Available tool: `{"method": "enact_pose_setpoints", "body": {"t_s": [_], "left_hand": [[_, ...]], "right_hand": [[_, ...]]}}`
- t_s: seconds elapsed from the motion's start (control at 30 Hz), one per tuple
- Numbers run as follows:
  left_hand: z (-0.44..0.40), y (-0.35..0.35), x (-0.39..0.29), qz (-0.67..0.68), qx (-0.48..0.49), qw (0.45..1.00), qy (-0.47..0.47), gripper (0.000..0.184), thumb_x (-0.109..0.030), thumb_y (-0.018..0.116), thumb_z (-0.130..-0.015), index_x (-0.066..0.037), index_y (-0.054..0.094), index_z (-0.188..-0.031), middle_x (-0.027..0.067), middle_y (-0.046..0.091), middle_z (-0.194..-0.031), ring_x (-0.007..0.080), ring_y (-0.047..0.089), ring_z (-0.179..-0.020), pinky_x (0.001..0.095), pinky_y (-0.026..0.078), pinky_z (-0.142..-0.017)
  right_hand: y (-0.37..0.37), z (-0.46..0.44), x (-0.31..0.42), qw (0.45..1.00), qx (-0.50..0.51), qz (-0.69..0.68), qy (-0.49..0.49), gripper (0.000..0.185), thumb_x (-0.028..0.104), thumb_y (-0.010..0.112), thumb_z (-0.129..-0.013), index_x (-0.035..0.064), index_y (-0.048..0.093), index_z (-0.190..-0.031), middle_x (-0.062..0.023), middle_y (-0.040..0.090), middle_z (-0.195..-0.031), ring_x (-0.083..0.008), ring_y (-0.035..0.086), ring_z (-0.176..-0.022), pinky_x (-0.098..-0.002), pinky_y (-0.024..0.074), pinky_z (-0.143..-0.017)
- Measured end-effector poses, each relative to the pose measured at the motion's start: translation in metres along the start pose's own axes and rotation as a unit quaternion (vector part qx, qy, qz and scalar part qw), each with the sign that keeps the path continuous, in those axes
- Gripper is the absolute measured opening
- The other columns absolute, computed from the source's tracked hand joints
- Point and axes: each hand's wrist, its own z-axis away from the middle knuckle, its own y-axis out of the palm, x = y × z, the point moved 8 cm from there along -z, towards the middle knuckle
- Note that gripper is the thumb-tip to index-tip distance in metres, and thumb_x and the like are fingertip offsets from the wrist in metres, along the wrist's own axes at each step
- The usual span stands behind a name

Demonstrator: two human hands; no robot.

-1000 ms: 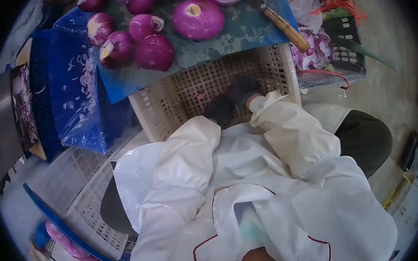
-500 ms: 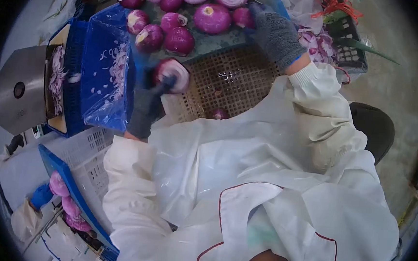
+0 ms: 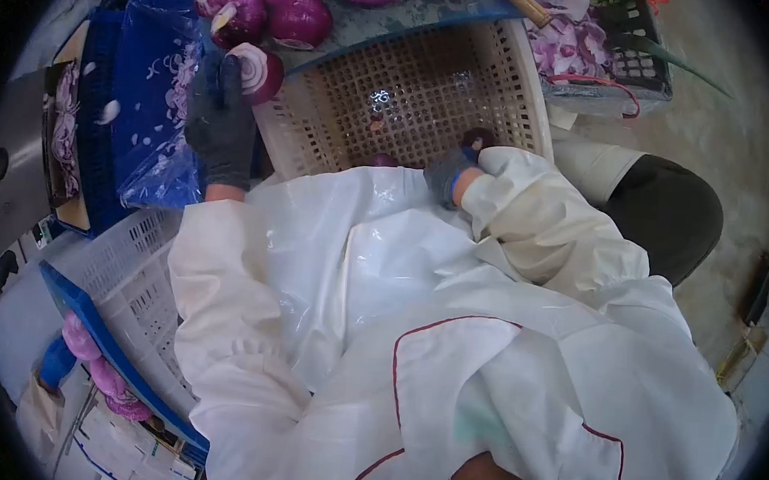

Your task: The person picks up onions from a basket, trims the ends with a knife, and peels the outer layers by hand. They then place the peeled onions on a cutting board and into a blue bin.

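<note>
My left hand (image 3: 221, 130), in a dark grey glove, closes on a red onion (image 3: 260, 72) whose pale cut face shows. It is at the left rim of the beige plastic basket (image 3: 276, 134). My right hand (image 3: 450, 175), gloved too, is low at the near right of the basket, its fingers against a dark red onion (image 3: 478, 138); they look closed on it, partly hidden by the sleeve. Another red onion (image 3: 384, 160) lies at the basket's near edge. Beyond the basket, several red onions (image 3: 300, 22) rest on a wet board (image 3: 399, 29).
A wooden handle (image 3: 519, 1) lies at the board's right corner. Onion pieces fill a black crate (image 3: 639, 70) at right. To the left, a blue plastic-lined bin (image 3: 148, 116) holds onion scraps beside a metal machine (image 3: 17, 161). Another person's blue-gloved hand (image 3: 57, 362) is at lower left.
My right hand has come from the board's right side down into the basket's near right. My left hand, with its onion, has shifted left and up. The view has tilted, moving the board upward.
</note>
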Motion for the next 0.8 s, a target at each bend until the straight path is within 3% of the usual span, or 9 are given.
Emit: {"method": "enact_pose_setpoints", "body": {"t_s": [0.03,0.17,0.3,0.37,0.43,0.5,0.57,0.63,0.8], "left_hand": [[0.0,-0.002,-0.002,-0.078,-0.003,0.996,0.05,0.039,-0.027,0.061,-0.092,0.0,0.059,-0.12,0.0152,0.064,-0.114,0.0249,0.064,-0.1,0.0334,0.047,-0.089],[0.003,-0.007,0.036,0.022,-0.033,0.997,-0.073,0.032,-0.025,0.058,-0.093,-0.006,0.063,-0.119,0.0171,0.064,-0.116,0.0286,0.062,-0.105,0.0355,0.047,-0.089],[0.028,-0.016,-0.049,-0.204,-0.051,0.975,0.075,0.016,-0.023,0.058,-0.092,-0.013,0.064,-0.103,0.008,0.065,-0.096,0.0256,0.064,-0.089,0.0382,0.051,-0.071],[0.07,0.047,-0.074,-0.19,0.193,0.942,0.197,0.012,-0.023,0.061,-0.087,-0.016,0.061,-0.097,0.0042,0.06,-0.086,0.0228,0.063,-0.083,0.0398,0.05,-0.065],[0.101,0.095,-0.105,-0.194,0.306,0.897,0.251,0.018,-0.025,0.063,-0.084,-0.016,0.062,-0.099,0.0052,0.062,-0.088,0.0223,0.064,-0.084,0.0405,0.053,-0.067],[0.137,0.173,-0.038,-0.198,0.474,0.852,0.104,0.025,-0.025,0.064,-0.081,-0.013,0.065,-0.103,0.0105,0.064,-0.094,0.0307,0.065,-0.084,0.0441,0.052,-0.071],[0.184,0.225,0.028,-0.176,0.462,0.854,0.164,0.029,-0.028,0.063,-0.078,-0.011,0.065,-0.101,0.0115,0.064,-0.093,0.0329,0.064,-0.087,0.0478,0.051,-0.073],[0.252,0.287,0.094,-0.137,0.521,0.835,0.114,0.034,-0.031,0.062,-0.076,-0.009,0.066,-0.101,0.0143,0.065,-0.097,0.0337,0.064,-0.09,0.0497,0.051,-0.076],[0.3,0.326,0.101,-0.173,0.609,0.772,0.054,0.032,-0.025,0.061,-0.081,-0.008,0.068,-0.107,0.0191,0.064,-0.114,0.036,0.061,-0.107,0.0455,0.05,-0.089]], "right_hand": [[0.026,-0.018,-0.013,1.0,0.001,-0.013,0.02,0.025,0.02,0.057,-0.083,0.0109,0.073,-0.1,-0.013,0.07,-0.103,-0.0325,0.068,-0.095,-0.0501,0.053,-0.076],[0.111,-0.083,-0.082,0.991,0.008,-0.078,0.111,0.026,0.021,0.058,-0.083,0.0109,0.072,-0.102,-0.0116,0.069,-0.109,-0.0311,0.066,-0.1,-0.0507,0.0518,-0.079],[0.111,-0.091,-0.115,0.973,0.038,-0.15,0.173,0.028,0.023,0.06,-0.084,0.0096,0.071,-0.105,-0.0113,0.068,-0.112,-0.0289,0.065,-0.102,-0.048,0.0513,-0.082],[0.114,-0.095,-0.104,0.966,0.039,-0.17,0.192,0.029,0.024,0.06,-0.084,0.009,0.07,-0.107,-0.0111,0.067,-0.113,-0.0278,0.064,-0.102,-0.0467,0.0511,-0.083],[0.108,-0.102,-0.096,0.963,0.036,-0.181,0.194,0.03,0.026,0.061,-0.084,0.0083,0.069,-0.108,-0.011,0.066,-0.114,-0.0267,0.064,-0.103,-0.0453,0.0508,-0.084],[0.119,-0.109,-0.09,0.958,0.043,-0.201,0.201,0.032,0.027,0.062,-0.084,0.0077,0.068,-0.11,-0.0109,0.065,-0.116,-0.0255,0.063,-0.104,-0.044,0.0506,-0.085],[0.123,-0.109,-0.098,0.951,0.061,-0.233,0.196,0.034,0.028,0.063,-0.085,0.007,0.067,-0.111,-0.0107,0.065,-0.117,-0.0244,0.063,-0.105,-0.0426,0.0503,-0.086],[0.123,-0.103,-0.105,0.939,0.094,-0.28,0.177,0.036,0.029,0.064,-0.085,0.0064,0.066,-0.112,-0.0106,0.064,-0.119,-0.0233,0.062,-0.105,-0.0412,0.0501,-0.087],[0.093,-0.091,-0.09,0.839,0.215,-0.493,0.081,0.041,0.032,0.066,-0.085,0.0048,0.064,-0.116,-0.0102,0.062,-0.122,-0.0205,0.061,-0.107,-0.0379,0.0494,-0.09]]}}
